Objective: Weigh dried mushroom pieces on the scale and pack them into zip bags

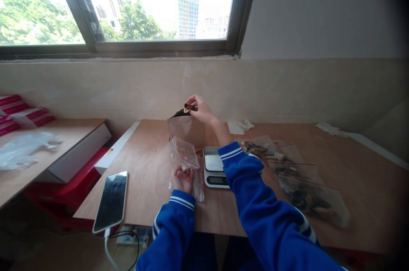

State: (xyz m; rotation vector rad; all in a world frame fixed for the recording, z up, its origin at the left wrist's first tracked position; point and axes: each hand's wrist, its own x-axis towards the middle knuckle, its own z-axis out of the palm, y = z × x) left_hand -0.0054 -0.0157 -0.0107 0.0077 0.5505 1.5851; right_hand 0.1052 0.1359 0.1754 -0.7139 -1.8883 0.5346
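My right hand (201, 110) is closed on a few dried slices (189, 108), dark and pale brown, above the mouth of a brown paper bag (187, 129). My left hand (182, 178) grips a clear zip bag (185, 151) with a red seal line, in front of the paper bag. Under and beside that hand lie flat clear zip bags (199, 183). A white kitchen scale (214, 164) stands just right of them, partly behind my right sleeve. Whether anything is inside the held zip bag is hard to tell.
Several filled zip bags (315, 203) of dried slices lie on the table's right. A phone (111, 200) with a white charging cable (110, 249) rests at the left edge. Crumpled tissue (245, 125) lies near the wall. Beyond a red stool (67, 185) stands another table.
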